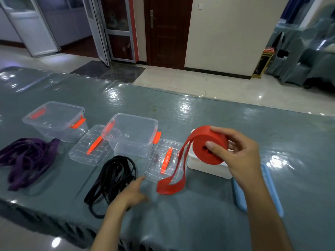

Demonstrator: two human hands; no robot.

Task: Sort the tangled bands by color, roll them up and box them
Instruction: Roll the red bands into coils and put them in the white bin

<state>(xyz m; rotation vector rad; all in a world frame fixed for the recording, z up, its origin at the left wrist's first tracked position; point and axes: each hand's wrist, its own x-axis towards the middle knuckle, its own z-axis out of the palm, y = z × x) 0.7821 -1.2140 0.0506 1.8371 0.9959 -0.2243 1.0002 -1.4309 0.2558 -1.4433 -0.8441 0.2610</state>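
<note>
Sorted by colour already, as far as can be judged: flat purple bands (27, 158) heaped loose at the left of the grey-green plastic-covered counter (199, 113), thin black bands (112, 180) in a slack pile near the middle, neither rolled. Wide red rubber band (208, 144) mostly wound into a thick coil, with a loose doubled tail hanging down to touch the counter. Nothing boxed yet: both clear plastic boxes with orange latches, the left (54, 118) and the middle (132, 133), apparently empty, their clear lids (88, 147) (166, 160) lying flat beside them. White opaque box (204, 165) behind the coil (contents hidden), blue lid (241, 198) partly under the right forearm.

Right hand (239, 154) lifted above the white box, fingers (213, 147) closed around the red coil, thumb pressed on its face, others over the rim. Left hand (130, 194) low over the counter just beside the black bands, fingers loosely spread, holding nothing; contact with the black bands impossible to tell.

Left to do, by this reckoning: finishing the red tail, then rolling black and purple, then boxing all three.
</note>
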